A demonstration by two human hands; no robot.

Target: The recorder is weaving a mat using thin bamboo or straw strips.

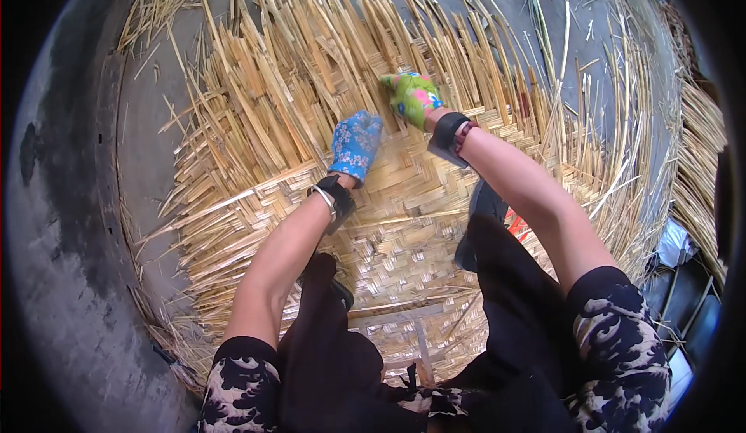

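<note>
Loose strips crowd ahead; left floor open.

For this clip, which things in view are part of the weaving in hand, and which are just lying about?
In hand:
- woven mat
- loose strips fanning from its edge
- left hand in a blue glove, pressing on the strips
- right hand in a green glove, on the strips

Lying about:
- stray straw piled at right
- concrete floor
- dark object beside the right forearm

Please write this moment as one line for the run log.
left hand: blue glove, flat on woven mat | right hand: green glove, at loose straw strips | floor: grey
</note>
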